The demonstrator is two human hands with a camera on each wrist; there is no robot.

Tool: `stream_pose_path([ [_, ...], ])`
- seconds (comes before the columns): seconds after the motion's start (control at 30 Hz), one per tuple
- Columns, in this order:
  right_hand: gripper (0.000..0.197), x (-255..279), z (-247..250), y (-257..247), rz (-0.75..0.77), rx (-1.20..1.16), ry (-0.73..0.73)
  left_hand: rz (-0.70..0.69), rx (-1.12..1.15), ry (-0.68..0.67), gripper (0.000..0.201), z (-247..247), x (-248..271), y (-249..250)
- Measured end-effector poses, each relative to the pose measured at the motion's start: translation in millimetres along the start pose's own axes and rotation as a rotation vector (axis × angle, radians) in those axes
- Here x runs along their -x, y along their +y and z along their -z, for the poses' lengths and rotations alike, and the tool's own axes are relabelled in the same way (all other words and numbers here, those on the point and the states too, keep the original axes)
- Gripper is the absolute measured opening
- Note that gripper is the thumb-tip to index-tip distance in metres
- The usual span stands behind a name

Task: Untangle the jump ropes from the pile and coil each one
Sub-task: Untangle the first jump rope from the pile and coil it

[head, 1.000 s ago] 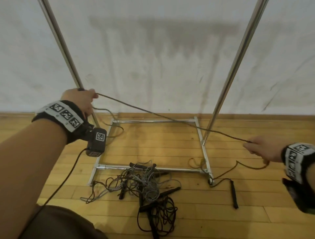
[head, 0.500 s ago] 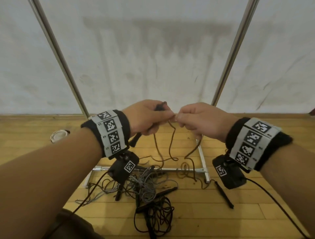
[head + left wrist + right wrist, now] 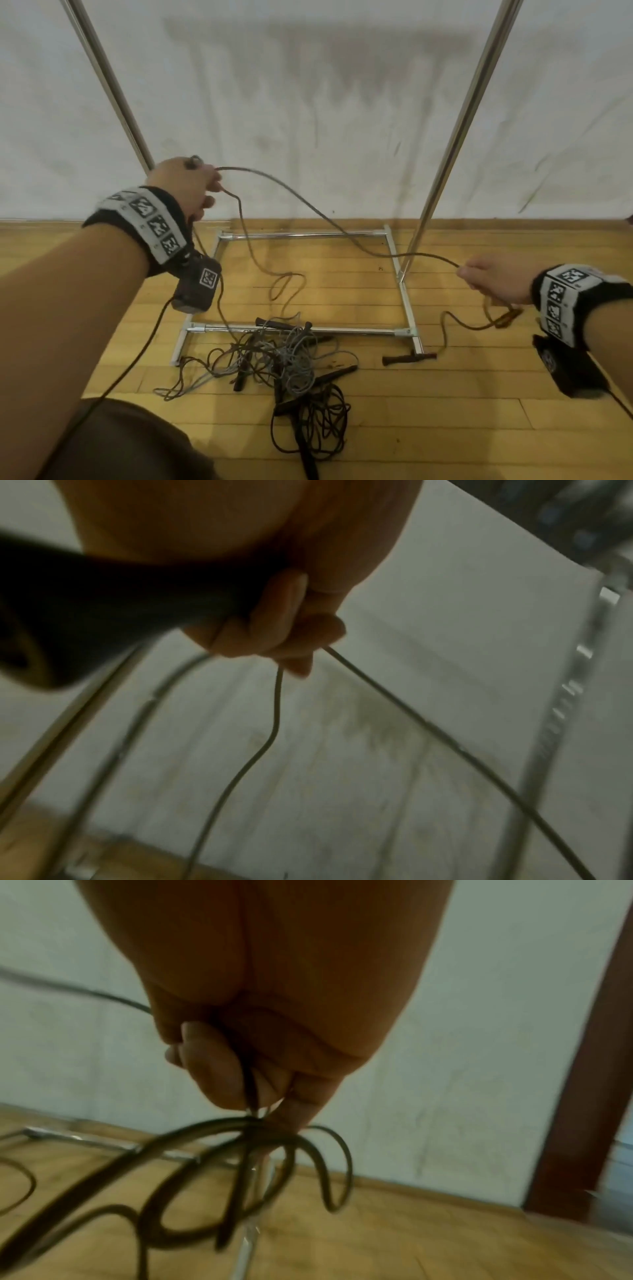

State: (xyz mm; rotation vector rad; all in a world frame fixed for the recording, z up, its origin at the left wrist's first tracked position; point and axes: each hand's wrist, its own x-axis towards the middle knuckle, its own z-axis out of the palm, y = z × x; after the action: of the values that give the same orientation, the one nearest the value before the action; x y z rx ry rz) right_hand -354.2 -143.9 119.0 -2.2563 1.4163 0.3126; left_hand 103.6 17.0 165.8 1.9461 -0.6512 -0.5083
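Observation:
A brown jump rope hangs slack between my two raised hands. My left hand grips one black handle together with loops of the cord. My right hand pinches the cord farther along, with loops hanging under its fingers. The rope's other handle lies on the floor by the frame's corner. A tangled pile of black and grey jump ropes lies on the wooden floor in front of me.
A chrome rack stands against the white wall, with two slanted uprights and a rectangular base frame on the floor. The pile overlaps the frame's front bar. Wooden floor stretches to both sides.
My hands, together half a second ago, have swung apart, left up and left, right down and right. The brown rope now stretches in a slack arc between them, and its floor handle has shifted.

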Motion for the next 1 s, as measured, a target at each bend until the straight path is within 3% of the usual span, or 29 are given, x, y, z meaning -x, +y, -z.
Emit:
stream_pose_path([
  [0.07, 0.045, 3, 10, -27, 0.068, -0.011, 0.048, -0.120, -0.062, -0.141, 0.019, -23, 23, 12],
  [0.23, 0.031, 28, 28, -113, 0.387, -0.440, 0.012, -0.332, -0.080, -0.733, 0.046, -83, 93, 40],
  [0.3, 0.029, 37, 30, -130, 0.422, -0.557, 0.003, -0.360, -0.085, -0.870, 0.032, -99, 109, 44],
  [0.37, 0.030, 41, 30, -135, 0.431, -0.620, 0.008, -0.389, -0.078, -0.895, 0.019, -102, 113, 47],
  [0.57, 0.027, 30, 24, -110, 0.462, -0.560, 0.089, -0.348, 0.083, -0.536, 0.022, -81, 84, 54],
  [0.67, 0.028, 17, 18, -86, 0.403, -0.345, 0.119, -0.312, 0.137, -0.338, 0.022, -73, 71, 52],
  [0.8, 0.030, 8, 2, -52, 0.262, -0.027, 0.112, -0.160, 0.325, -0.049, 0.021, -48, 45, 53],
  [0.93, 0.033, 7, -5, -31, 0.155, 0.097, 0.063, -0.083, 0.252, 0.113, 0.015, -8, 19, 38],
  [1.0, 0.033, 8, -10, -25, 0.086, 0.158, -0.032, -0.032, 0.279, 0.117, 0.014, 1, 8, 25],
])
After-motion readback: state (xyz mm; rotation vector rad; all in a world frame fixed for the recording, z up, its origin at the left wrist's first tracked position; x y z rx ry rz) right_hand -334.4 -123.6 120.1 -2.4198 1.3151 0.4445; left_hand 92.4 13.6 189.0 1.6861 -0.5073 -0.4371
